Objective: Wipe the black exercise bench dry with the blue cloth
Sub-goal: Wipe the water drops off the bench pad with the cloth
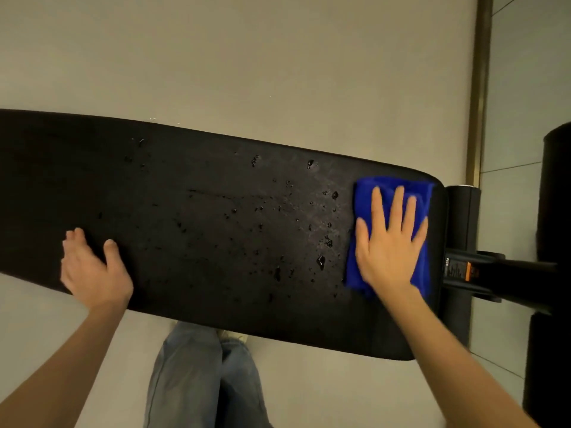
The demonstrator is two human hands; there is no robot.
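Left hand (92,273) rests open on black bench (200,186); right hand (389,248), flat, presses blue cloth (364,193) near blurred label (460,270).

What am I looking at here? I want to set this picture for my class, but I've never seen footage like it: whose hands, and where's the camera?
No machine here: a person wears a camera on the head, looking down at their own hands. A long black exercise bench crosses the view, dotted with water drops. The right hand presses flat on the blue cloth at the bench's right end. The left hand rests on the bench's near edge, holding nothing. The person's jeans show below.
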